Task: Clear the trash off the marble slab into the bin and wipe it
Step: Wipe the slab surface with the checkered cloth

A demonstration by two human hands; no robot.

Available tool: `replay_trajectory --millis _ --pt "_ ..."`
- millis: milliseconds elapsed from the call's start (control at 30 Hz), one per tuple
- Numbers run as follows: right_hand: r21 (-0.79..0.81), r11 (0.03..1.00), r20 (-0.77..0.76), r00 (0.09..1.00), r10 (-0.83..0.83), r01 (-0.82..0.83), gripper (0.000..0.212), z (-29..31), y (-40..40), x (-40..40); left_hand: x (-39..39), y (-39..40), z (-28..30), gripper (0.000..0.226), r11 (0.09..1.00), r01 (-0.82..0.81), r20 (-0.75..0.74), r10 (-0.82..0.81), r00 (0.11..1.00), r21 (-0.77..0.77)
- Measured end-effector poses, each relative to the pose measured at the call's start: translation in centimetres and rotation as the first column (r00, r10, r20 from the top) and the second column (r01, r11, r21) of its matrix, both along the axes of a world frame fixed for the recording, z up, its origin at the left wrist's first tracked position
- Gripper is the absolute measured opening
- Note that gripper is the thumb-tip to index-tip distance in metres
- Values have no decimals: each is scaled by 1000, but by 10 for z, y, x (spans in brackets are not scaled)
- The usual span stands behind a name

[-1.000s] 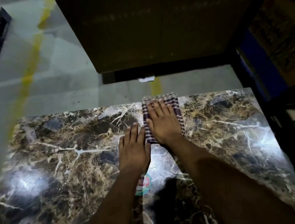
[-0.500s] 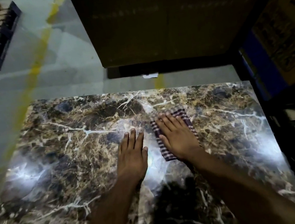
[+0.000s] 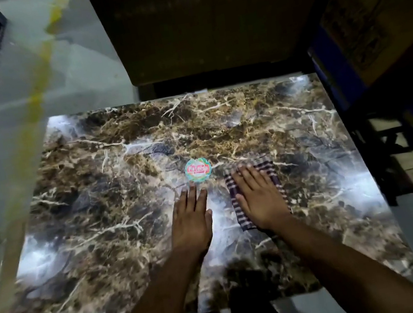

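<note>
Wiping is proceeding: right hand (image 3: 260, 202), fingers flat, is pressing cloth (image 3: 270, 170) on slab (image 3: 98, 201); left hand (image 3: 190, 219) is resting flat, empty, below sticker (image 3: 198, 170).

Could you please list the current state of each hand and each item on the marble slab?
left hand: flat, fingers straight, resting on the slab.
right hand: flat, pressing the cloth.
checked cloth: spread flat under the right hand.
round sticker: flat on the slab, untouched.
marble slab: glossy, no loose trash visible.
</note>
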State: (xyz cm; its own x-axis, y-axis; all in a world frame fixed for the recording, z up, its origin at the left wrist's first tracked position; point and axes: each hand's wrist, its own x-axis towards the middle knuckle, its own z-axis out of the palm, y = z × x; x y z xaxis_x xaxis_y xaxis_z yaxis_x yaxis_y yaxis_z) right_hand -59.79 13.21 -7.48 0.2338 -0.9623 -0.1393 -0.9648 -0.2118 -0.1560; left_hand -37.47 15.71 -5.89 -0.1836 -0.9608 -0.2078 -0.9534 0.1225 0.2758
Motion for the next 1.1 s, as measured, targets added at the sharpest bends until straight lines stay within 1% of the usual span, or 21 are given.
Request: replay_trajectory --millis 67,100,133,233,267,300,433,467,500,600,633,733,800,933,1100 --pt "-5 996 23 996 -88 88 65 1 4 18 5 17 -1 62 1000 19 11 -19 1000 -7" --pt "-11 995 37 994 -99 99 65 2 11 29 8 25 -2 62 1000 24 20 -24 1000 -11" --pt "-9 997 44 996 -72 73 65 1 21 36 10 31 -3 61 999 31 21 -31 999 -15" --pt "-12 996 28 995 91 -90 62 0 72 32 13 51 -2 59 999 29 -3 -29 1000 -26" --pt "-12 995 37 994 103 -103 62 2 85 24 13 56 -2 58 999 25 -13 -25 1000 -24" --pt "-20 996 46 996 82 -81 61 2 92 17 14 62 -2 57 1000 22 -19 -23 1000 -20" --pt "-6 991 55 990 -132 132 63 1 97 26 15 87 -4 57 1000 26 -14 -27 1000 -15" --pt "-4 990 62 988 -141 142 64 1 99 35 15 92 -5 57 999 31 -3 -31 1000 -19" --pt "-7 993 68 991 -115 116 64 1 107 42 13 98 -6 58 999 36 13 -36 999 -13" --pt "5 1000 63 998 27 -27 63 -2 144 42 9 114 -7 59 999 40 14 -41 999 25" --pt "5 999 56 998 40 -41 62 -2 155 37 7 119 -6 60 998 55 25 -56 998 23" --pt "-11 999 59 997 -42 43 61 0 171 14 1 129 -5 60 988 152 54 -154 987 30" --pt "1 995 61 993 -96 96 61 2 169 4 -2 127 -6 61 981 188 43 -190 981 46" --pt "-2 983 47 982 -184 184 61 4 142 -12 -15 103 -3 61 980 194 21 -195 981 34" --pt "18 981 46 980 -194 194 62 2 71 -36 -44 40 1 60 990 138 11 -138 990 33"
